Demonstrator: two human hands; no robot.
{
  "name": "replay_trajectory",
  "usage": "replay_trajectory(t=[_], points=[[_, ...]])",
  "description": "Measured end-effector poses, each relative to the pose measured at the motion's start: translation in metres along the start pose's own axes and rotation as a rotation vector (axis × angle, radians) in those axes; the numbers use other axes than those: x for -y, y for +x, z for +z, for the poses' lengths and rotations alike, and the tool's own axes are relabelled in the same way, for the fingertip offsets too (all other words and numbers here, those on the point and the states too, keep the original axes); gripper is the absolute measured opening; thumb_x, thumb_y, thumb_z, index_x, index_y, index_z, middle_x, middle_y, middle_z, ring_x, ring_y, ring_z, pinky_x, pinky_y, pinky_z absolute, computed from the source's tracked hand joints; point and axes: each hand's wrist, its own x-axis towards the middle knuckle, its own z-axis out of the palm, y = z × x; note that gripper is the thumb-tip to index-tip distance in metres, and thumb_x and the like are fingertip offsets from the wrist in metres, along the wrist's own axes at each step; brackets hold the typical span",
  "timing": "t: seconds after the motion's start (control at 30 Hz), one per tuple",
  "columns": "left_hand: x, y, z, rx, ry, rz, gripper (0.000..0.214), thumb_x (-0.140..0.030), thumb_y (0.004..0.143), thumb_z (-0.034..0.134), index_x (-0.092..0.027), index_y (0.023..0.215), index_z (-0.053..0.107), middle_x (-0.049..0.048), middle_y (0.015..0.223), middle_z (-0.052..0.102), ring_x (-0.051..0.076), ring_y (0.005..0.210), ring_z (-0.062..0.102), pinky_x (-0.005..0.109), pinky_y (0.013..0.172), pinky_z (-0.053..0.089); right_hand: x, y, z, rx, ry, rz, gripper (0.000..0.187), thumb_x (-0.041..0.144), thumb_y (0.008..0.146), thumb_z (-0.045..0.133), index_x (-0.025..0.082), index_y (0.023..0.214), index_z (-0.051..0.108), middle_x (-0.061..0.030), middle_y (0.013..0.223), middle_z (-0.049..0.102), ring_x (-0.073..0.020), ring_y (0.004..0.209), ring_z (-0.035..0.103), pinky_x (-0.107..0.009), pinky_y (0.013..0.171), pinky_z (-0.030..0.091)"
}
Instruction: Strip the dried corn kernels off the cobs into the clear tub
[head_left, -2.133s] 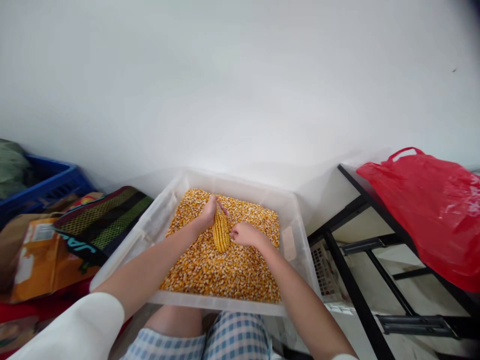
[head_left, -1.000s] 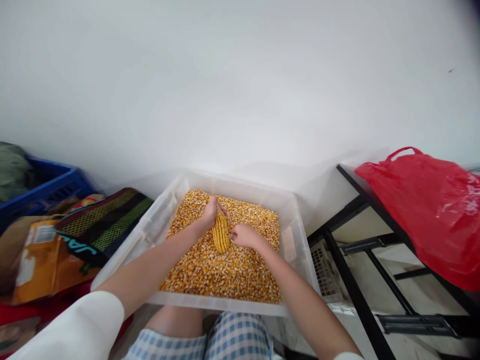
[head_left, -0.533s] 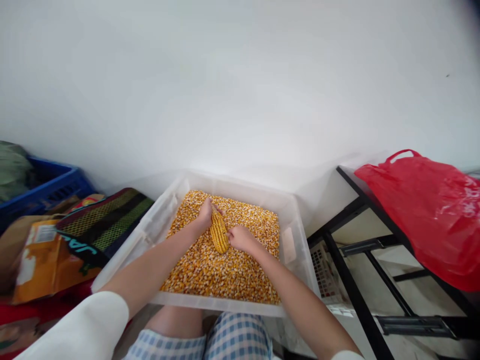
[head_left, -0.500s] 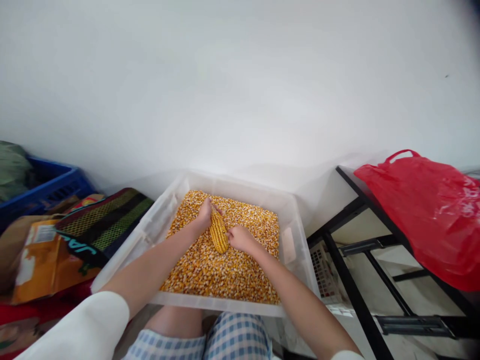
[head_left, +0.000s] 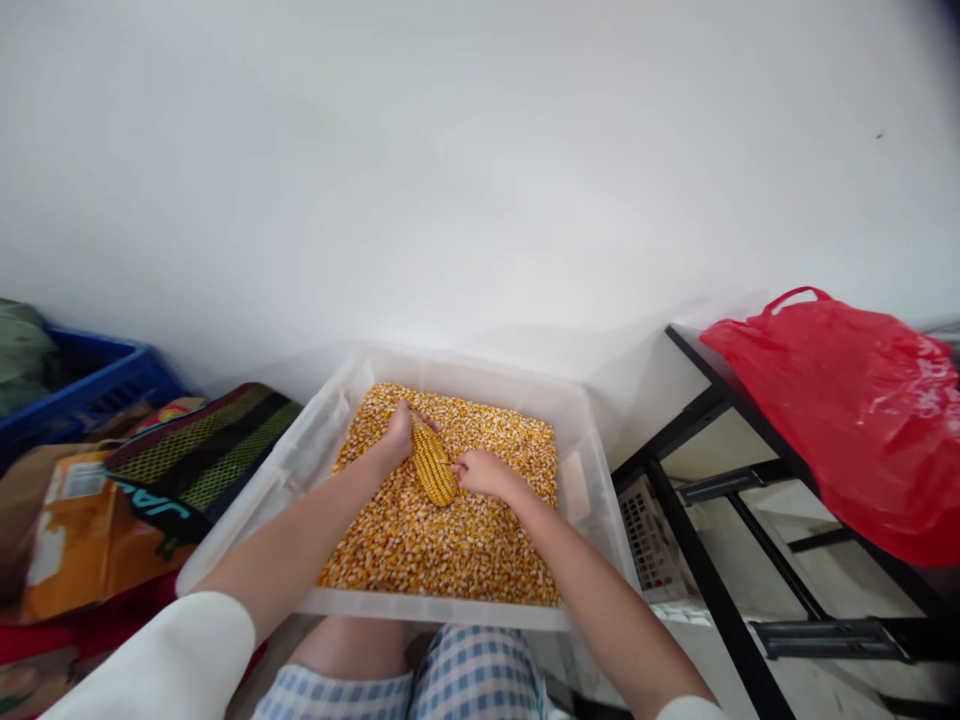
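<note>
An ear of corn (head_left: 433, 465) with yellow kernels lies slanted over the loose corn kernels (head_left: 442, 560) that fill much of a translucent plastic bin (head_left: 465, 607). My left hand (head_left: 400, 432) is closed around the ear's far end, its fingers partly hidden behind it. At the right side of the ear, my right hand (head_left: 480, 472) is closed with its fingertips against the kernels. A small dark tip shows at those fingertips, too small for me to name.
Left of the bin lie a mesh bag (head_left: 202, 450), an orange carton (head_left: 97, 530) and a blue crate (head_left: 97, 385). A red plastic bag (head_left: 840, 410) rests on a black-framed table (head_left: 697, 570) at right. A white wall (head_left: 480, 180) stands behind.
My left hand and the far end of the ear have shifted slightly left, so the ear slants more. My right hand stays at its side. The camera view has turned slightly.
</note>
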Motion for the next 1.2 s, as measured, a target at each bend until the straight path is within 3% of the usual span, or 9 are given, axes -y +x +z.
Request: replay_trajectory(t=[0.2, 0.73, 1.2], points=[[-0.002, -0.004, 0.003, 0.015, 0.014, -0.010, 0.027, -0.039, 0.075, 0.033, -0.021, 0.063, 0.048, 0.0096, 0.048, 0.058, 0.026, 0.050, 0.059, 0.035, 0.047, 0.047, -0.001, -0.004, -0.009, 0.045, -0.036, -0.036, 0.032, 0.029, 0.084, 0.039, 0.016, 0.091, 0.067, -0.0088, 0.090, 0.067, -0.0140, 0.075, 0.058, -0.021, 0.062, 0.036], [0.003, 0.005, 0.002, 0.056, 0.032, 0.007, 0.027, -0.040, 0.075, 0.033, -0.020, 0.064, 0.049, 0.0096, 0.049, 0.058, 0.025, 0.049, 0.057, 0.033, 0.043, 0.045, 0.004, -0.007, -0.011, 0.014, -0.136, -0.030, 0.032, 0.027, 0.083, 0.038, 0.016, 0.092, 0.067, -0.0117, 0.092, 0.066, -0.0173, 0.081, 0.061, -0.023, 0.066, 0.039], [0.004, -0.002, 0.007, 0.037, 0.056, 0.056, 0.027, -0.040, 0.075, 0.034, -0.019, 0.067, 0.050, 0.0099, 0.050, 0.059, 0.024, 0.048, 0.058, 0.032, 0.044, 0.045, 0.008, -0.009, -0.014, 0.022, -0.156, -0.057, 0.028, 0.024, 0.080, 0.043, 0.015, 0.091, 0.068, -0.0131, 0.092, 0.066, -0.0193, 0.081, 0.061, -0.024, 0.067, 0.040]])
